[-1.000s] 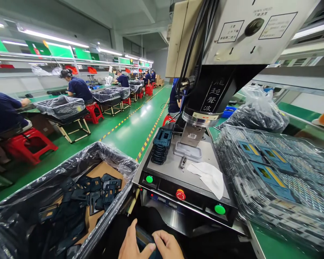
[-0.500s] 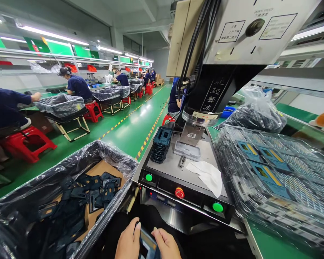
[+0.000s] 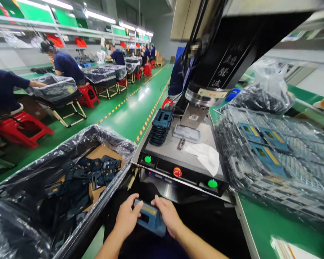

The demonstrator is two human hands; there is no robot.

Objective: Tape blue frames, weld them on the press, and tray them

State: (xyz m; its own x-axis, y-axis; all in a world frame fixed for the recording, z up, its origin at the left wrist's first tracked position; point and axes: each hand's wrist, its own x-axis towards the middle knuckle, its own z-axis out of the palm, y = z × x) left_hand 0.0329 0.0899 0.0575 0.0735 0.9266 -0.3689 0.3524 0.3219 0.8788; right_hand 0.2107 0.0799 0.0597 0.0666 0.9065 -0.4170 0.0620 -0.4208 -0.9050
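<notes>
Forearms [image 3: 198, 242] slant inward, left hand [image 3: 127, 216] and right hand [image 3: 167, 215] gripping opposite sides of a blue casing [image 3: 150, 222].

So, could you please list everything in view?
Held case: one, blue, lower centre
Press: one, black and beige, centre right
Stacked cases: several, dark blue, on press
Cloth: one, white, on press
Buttons: two green, one red, press front
Bins: several, black, left
Loose cases: many, dark blue, nearest bin
Trays: several, clear, stacked right
Tray cases: three, blue, on trays
Bag: one, clear, behind trays
Workers: several, dark blue clothes, background
Stools: several, red, background
Lights: several, white, overhead
Left hand: one, bare, held case's left
Right hand: one, bare, held case's right
</notes>
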